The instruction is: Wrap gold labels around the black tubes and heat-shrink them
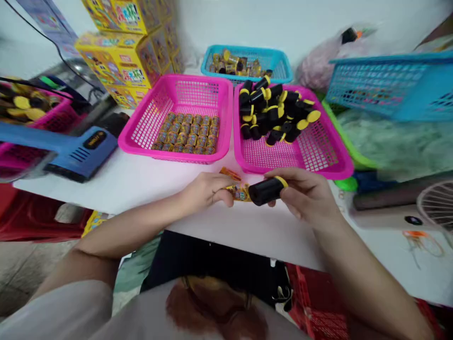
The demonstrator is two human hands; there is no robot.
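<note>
My right hand [306, 191] is closed around a black cylinder with a yellow end [265, 190], tilted so its dark end points left. My left hand [208, 191] pinches a printed yellow wrapper [240, 191] right beside that dark end; whether the two touch, I cannot tell. Just behind my left fingers shows another orange-yellow printed piece [230, 173]. Beyond my right hand, a pink basket [311, 163] holds a heap of similar black cylinders [272, 111]. The left pink basket [141, 146] contains rows of small wrapped cylinders [187, 134].
A blue heat-gun-like tool [83, 148] lies at the left, near stacked yellow boxes [123, 66]. At the back is a blue basket [279, 61] of small pieces. Another blue basket [375, 87] and clear plastic bags [417, 141] stand right. A fan [439, 203] sits at the right edge.
</note>
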